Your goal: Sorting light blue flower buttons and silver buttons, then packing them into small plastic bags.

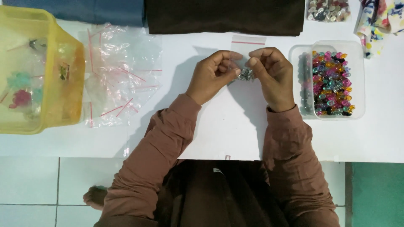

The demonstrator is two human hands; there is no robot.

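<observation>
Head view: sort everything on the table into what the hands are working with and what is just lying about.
In use:
- small clear zip bag, held by left hand and right hand
- beads in the bag
- clear tub of coloured beads
- pile of empty zip bags

Lying about:
- yellow basket
- dark brown cloth
- blue cloth
- patterned cloth
- second bead tub

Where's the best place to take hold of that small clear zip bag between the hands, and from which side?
Pinch the small clear zip bag by its flat top strip with the red line, coming from the far side. That end stands free above the left hand and right hand, while beads bulge lower down.
</observation>
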